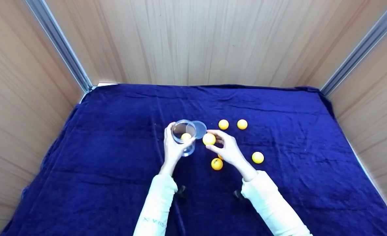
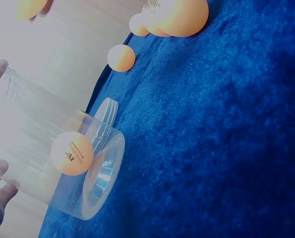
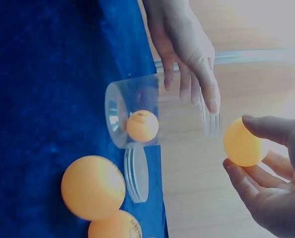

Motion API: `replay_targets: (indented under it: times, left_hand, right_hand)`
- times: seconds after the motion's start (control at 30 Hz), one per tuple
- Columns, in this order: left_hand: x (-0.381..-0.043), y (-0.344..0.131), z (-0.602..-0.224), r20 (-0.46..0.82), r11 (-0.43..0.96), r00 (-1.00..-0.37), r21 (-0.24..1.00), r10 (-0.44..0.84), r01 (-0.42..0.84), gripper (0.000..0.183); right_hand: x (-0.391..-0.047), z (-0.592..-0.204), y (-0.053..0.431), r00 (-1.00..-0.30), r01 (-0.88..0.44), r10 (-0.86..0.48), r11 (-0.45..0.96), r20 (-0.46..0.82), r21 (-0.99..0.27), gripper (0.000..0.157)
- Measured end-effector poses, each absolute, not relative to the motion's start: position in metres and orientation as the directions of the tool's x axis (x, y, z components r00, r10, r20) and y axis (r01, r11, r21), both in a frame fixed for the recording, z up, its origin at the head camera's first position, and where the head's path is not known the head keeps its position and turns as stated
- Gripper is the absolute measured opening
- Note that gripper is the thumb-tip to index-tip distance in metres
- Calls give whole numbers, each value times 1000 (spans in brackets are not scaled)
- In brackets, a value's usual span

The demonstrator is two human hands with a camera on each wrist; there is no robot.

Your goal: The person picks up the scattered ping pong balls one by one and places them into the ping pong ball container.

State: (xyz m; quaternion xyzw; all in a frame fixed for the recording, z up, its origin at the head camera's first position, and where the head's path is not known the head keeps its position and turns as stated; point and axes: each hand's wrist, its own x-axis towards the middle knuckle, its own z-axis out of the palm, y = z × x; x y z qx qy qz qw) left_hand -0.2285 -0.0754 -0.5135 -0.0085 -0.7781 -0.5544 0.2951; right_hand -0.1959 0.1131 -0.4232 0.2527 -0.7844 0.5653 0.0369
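Note:
My left hand grips a clear plastic jar around its upper part, just under the open mouth. The jar stands upright on the blue cloth. One orange ping-pong ball lies inside, near the bottom. Between thumb and fingertips, my right hand pinches another orange ping-pong ball, held in the air a little to the right of the jar's rim. Close beside the jar, a round clear lid rests on the cloth.
Loose orange balls lie right of the jar: two toward the back, a ball and a ball; a ball farther right; a ball nearer me, with another partly hidden by my right hand. Wood-grain panels enclose the cloth-covered table.

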Motion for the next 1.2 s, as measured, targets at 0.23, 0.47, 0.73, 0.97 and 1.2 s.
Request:
replay_targets:
  times: [0.23, 0.47, 0.73, 0.97, 1.2]
  left_hand:
    - [-228, -76, -513, 462, 371, -832, 863, -307, 343, 86]
    - [-228, -77, -513, 467, 396, -829, 855, -309, 334, 87]
    - [-228, -76, -513, 475, 393, -821, 853, -315, 343, 86]
    - [-228, -76, -513, 474, 395, -825, 853, -308, 342, 85]
    - [-229, -75, -513, 480, 399, -821, 849, -310, 346, 86]
  right_hand:
    - [-202, -420, 101, -861, -460, -351, 232, 367, -857, 40]
    - [-207, -413, 90, -860, -465, -348, 231, 374, -855, 41]
    - [-214, -409, 77, -855, -468, -353, 212, 379, -858, 41]
    - [-219, -406, 67, -860, -463, -351, 232, 371, -855, 39]
    - [-224, -400, 61, -858, -468, -353, 242, 372, -850, 40]
